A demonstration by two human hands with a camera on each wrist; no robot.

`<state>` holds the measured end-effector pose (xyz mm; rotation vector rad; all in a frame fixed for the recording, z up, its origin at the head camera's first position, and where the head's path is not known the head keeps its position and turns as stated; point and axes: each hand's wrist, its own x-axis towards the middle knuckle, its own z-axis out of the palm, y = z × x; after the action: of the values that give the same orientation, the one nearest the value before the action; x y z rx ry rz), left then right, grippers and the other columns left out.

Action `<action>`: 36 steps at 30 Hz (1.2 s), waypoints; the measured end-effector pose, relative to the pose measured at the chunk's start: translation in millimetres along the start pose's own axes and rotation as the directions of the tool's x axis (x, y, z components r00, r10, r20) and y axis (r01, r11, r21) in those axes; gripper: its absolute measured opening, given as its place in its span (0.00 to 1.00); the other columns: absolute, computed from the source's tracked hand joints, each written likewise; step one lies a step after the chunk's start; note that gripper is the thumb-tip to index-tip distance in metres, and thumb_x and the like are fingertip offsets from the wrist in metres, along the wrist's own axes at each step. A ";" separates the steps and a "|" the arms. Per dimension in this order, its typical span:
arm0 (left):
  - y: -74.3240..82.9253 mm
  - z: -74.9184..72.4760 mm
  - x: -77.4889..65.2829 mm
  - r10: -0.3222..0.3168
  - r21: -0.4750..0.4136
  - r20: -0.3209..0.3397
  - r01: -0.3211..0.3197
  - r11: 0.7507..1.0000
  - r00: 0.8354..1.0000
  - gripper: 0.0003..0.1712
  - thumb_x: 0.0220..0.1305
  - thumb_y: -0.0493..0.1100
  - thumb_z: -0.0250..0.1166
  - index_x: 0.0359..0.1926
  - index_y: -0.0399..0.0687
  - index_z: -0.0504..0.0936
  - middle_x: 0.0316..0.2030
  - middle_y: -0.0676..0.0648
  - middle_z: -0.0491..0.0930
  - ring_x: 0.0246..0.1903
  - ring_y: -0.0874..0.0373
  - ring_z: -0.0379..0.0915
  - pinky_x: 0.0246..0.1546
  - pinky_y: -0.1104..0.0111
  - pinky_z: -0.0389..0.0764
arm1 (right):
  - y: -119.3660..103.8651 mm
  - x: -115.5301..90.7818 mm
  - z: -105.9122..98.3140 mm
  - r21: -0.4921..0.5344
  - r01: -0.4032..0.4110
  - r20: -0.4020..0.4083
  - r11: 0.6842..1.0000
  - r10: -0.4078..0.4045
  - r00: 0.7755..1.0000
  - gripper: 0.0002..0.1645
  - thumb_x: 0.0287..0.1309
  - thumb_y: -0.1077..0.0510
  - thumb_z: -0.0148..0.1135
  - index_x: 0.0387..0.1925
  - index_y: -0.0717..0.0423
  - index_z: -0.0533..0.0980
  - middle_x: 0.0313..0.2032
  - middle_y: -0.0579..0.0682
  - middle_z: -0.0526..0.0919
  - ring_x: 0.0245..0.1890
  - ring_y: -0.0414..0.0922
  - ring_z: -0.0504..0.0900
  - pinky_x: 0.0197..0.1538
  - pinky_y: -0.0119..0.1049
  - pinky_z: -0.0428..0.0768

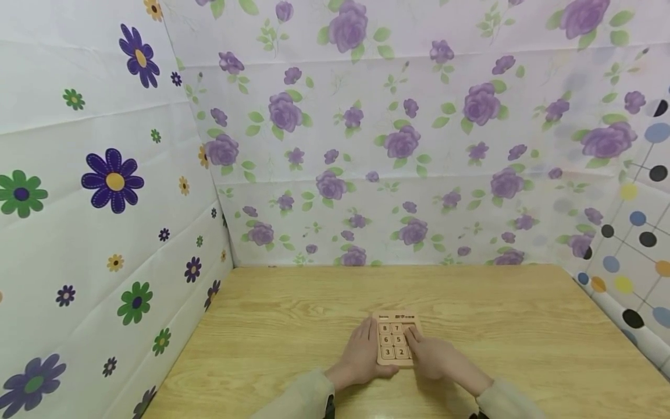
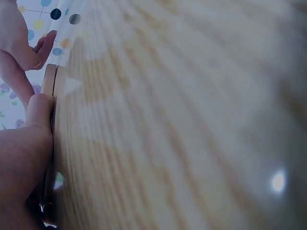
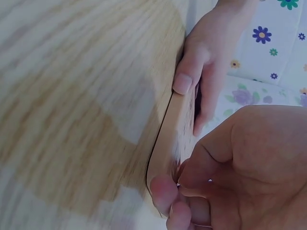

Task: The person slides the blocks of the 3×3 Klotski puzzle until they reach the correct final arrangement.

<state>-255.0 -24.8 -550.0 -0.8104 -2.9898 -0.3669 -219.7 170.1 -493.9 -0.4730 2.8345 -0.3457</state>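
A wooden sliding number puzzle (image 1: 403,363) lies flat on the table in the head view. Tiles marked 8, 7, 6, 5, 3 and 2 show; the right column is mostly covered by fingers. My left hand (image 1: 358,354) holds the frame, fingers along its left side and thumb at the near edge. Extended fingertips of my right hand (image 1: 433,356) touch the upper right of the tile area. In the right wrist view, other fingertips (image 3: 164,191) of that hand are at the frame's corner, and the left thumb (image 3: 183,82) presses the frame's side.
The pale wood-grain table (image 1: 293,302) spreads around the puzzle. Behind it hangs a cloth with purple roses (image 1: 402,142). A flowered cloth (image 1: 112,180) stands along the left and a dotted one (image 1: 646,238) along the right.
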 end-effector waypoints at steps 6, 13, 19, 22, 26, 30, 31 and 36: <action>-0.1 -0.1 -0.8 0.000 0.001 -0.008 0.000 1.000 1.000 0.69 0.50 0.76 0.62 0.73 0.29 0.47 0.72 0.32 0.52 0.73 0.44 0.50 0.74 0.56 0.56 | 0.2 2.8 -0.2 0.004 0.012 -0.010 1.000 -0.012 1.000 0.36 0.62 0.63 0.52 0.70 0.67 0.57 0.71 0.66 0.58 0.13 0.39 0.57 0.16 0.28 0.59; 0.4 -1.4 -2.4 -0.004 -0.025 0.004 0.004 1.000 1.000 0.69 0.50 0.76 0.62 0.73 0.29 0.46 0.73 0.32 0.51 0.73 0.44 0.50 0.74 0.56 0.57 | 0.7 -0.3 1.0 0.027 0.004 -0.008 1.000 -0.004 1.000 0.35 0.65 0.62 0.50 0.71 0.67 0.56 0.72 0.66 0.56 0.13 0.38 0.59 0.15 0.28 0.61; 1.2 -1.5 -2.7 -0.010 -0.019 0.005 0.010 1.000 1.000 0.69 0.50 0.76 0.62 0.73 0.29 0.47 0.73 0.32 0.52 0.73 0.44 0.50 0.74 0.56 0.57 | -1.9 -9.0 1.1 0.020 0.011 -0.012 1.000 -0.011 1.000 0.35 0.65 0.63 0.49 0.71 0.68 0.54 0.72 0.67 0.55 0.12 0.39 0.61 0.15 0.30 0.63; 1.1 -1.7 -1.6 -0.007 -0.017 0.000 0.007 1.000 1.000 0.69 0.50 0.76 0.62 0.73 0.29 0.47 0.73 0.32 0.51 0.73 0.44 0.50 0.74 0.57 0.57 | -5.9 -14.5 -1.0 0.011 0.012 -0.016 1.000 -0.012 1.000 0.37 0.62 0.64 0.50 0.71 0.68 0.54 0.72 0.68 0.55 0.14 0.41 0.64 0.15 0.32 0.66; 0.5 -1.4 -1.1 -0.006 -0.018 0.000 0.006 1.000 1.000 0.69 0.50 0.76 0.61 0.73 0.29 0.46 0.73 0.32 0.51 0.73 0.44 0.49 0.74 0.57 0.56 | -11.2 -22.2 -1.8 -0.008 -0.006 -0.009 1.000 0.006 1.000 0.38 0.60 0.63 0.52 0.71 0.68 0.56 0.71 0.68 0.57 0.18 0.47 0.71 0.20 0.39 0.73; 0.1 -1.1 -1.0 -0.007 -0.025 0.004 0.008 1.000 1.000 0.69 0.50 0.76 0.61 0.73 0.29 0.45 0.73 0.32 0.51 0.73 0.44 0.49 0.74 0.56 0.55 | -15.5 -29.6 -0.4 -0.025 -0.019 0.008 1.000 0.019 1.000 0.38 0.59 0.62 0.53 0.70 0.68 0.57 0.70 0.67 0.59 0.18 0.47 0.72 0.21 0.39 0.73; 0.0 -0.9 -0.9 -0.008 -0.024 0.004 0.008 1.000 1.000 0.69 0.50 0.76 0.61 0.73 0.29 0.45 0.73 0.32 0.51 0.73 0.44 0.48 0.74 0.57 0.55 | -16.4 -31.7 -0.1 -0.019 -0.021 0.014 1.000 0.021 1.000 0.38 0.60 0.62 0.53 0.70 0.68 0.57 0.70 0.67 0.59 0.16 0.46 0.70 0.19 0.39 0.72; 0.5 0.1 -1.6 -0.003 -0.018 -0.004 0.003 1.000 1.000 0.69 0.50 0.76 0.62 0.73 0.29 0.46 0.72 0.32 0.52 0.73 0.44 0.50 0.74 0.57 0.56 | -20.2 -39.0 1.8 -0.014 -0.023 0.030 1.000 0.024 0.999 0.39 0.58 0.63 0.54 0.70 0.68 0.57 0.71 0.67 0.58 0.13 0.42 0.64 0.16 0.35 0.65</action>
<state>-253.4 -25.2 -550.2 -0.8054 -2.9883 -0.3964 -177.7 164.6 -482.3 -0.4434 2.8121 -0.3123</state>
